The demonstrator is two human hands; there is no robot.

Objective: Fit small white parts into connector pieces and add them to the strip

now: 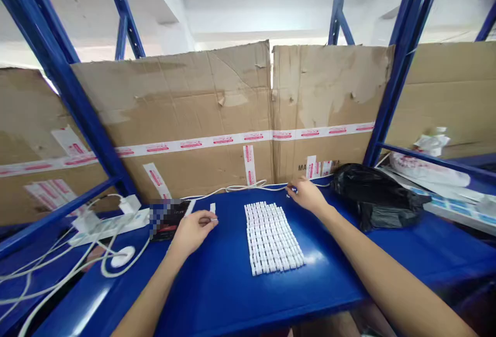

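A block of small white plastic pieces (273,238) lay packed in tight rows on the blue worktop (232,295), between the hands; the left hand (192,231) was curled almost shut, its fingertips (207,217) pinching a single white piece (214,220); the right hand (306,195) was also nearly closed, its fingertips (291,187) around a small blue-and-white item (294,189), too small to identify, at the worktop's far edge. Just beyond the left hand, a loose white piece (213,208) stood upright, apart from the block; a black box (170,217), partly blurred out, lay beside it; farther left of that hand sat a white power strip (108,226) with white plug adapters (129,204), and white cables (77,270) looped around it. A white cord (248,188) ran behind the right hand; a black plastic bag (375,195) sat to that hand's right; cardboard sheets (174,104) bearing red-and-white tape (194,144) stood behind the worktop, among blue steel rack uprights (405,63).
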